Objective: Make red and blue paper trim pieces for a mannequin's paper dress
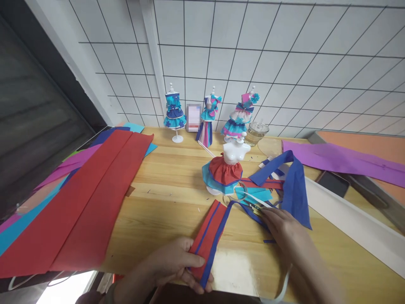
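Observation:
My left hand grips the lower end of a red strip with dark blue bands, thumb on top and fingers beneath. My right hand is closed around the blade part of a pair of scissors lying on the table; its fingertips are partly hidden. A thin blue strip runs from the red strip's top edge toward the scissors. Just beyond stands a small white dress form wearing a red ruffled skirt over a light blue layer.
Large red sheets cover the table's left, over other coloured sheets. Three dressed mini forms, the nearest left one blue, stand by the tiled wall. A glass bowl, blue strip, purple strip and dark phone lie right.

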The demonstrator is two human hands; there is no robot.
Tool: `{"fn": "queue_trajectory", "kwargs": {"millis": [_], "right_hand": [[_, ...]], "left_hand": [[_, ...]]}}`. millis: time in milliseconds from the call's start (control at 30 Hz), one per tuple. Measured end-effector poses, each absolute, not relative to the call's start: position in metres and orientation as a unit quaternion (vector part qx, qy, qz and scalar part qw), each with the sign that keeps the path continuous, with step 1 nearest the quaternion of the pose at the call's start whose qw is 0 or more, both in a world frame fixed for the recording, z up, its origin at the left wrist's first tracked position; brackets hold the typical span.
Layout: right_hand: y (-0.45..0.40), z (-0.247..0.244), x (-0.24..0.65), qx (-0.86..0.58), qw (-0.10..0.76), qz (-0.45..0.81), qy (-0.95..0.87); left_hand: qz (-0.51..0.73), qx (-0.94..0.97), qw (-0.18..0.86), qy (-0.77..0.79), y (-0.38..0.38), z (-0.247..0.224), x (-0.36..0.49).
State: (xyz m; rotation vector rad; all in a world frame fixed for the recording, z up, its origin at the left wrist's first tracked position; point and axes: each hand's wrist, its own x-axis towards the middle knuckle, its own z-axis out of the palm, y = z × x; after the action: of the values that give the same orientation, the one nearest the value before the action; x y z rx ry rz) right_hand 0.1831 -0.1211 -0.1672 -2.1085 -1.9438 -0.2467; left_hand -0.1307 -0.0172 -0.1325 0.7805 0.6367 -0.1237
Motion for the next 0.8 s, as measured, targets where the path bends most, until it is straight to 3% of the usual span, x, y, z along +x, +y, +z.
{"fn": "queue_trajectory", "kwargs": {"millis": [233,500,700,800], "right_hand": [[-0.125,-0.169,0.189,-0.698,0.058,-0.135,-0.701],[-0.158,-0.152,0.2,-0.77,0.079,-0.097,-0.626],[-0.196,-0.146,0.205,-0.808,0.264,0.034,-0.525],[-0.21,-0.136,0.187,-0.798,0.315,0.104,-0.503]], "left_hand": [[-0.071,0.254,0.929,0.259,-0.028,-0.149,-0.117],[-0.058,0.226,0.922,0.309,-0.038,-0.143,-0.087],[-0.016,0.272,0.906,0.323,-0.033,-0.132,-0.076],[0.015,0.282,0.895,0.347,-0.026,-0.129,-0.07]]}}
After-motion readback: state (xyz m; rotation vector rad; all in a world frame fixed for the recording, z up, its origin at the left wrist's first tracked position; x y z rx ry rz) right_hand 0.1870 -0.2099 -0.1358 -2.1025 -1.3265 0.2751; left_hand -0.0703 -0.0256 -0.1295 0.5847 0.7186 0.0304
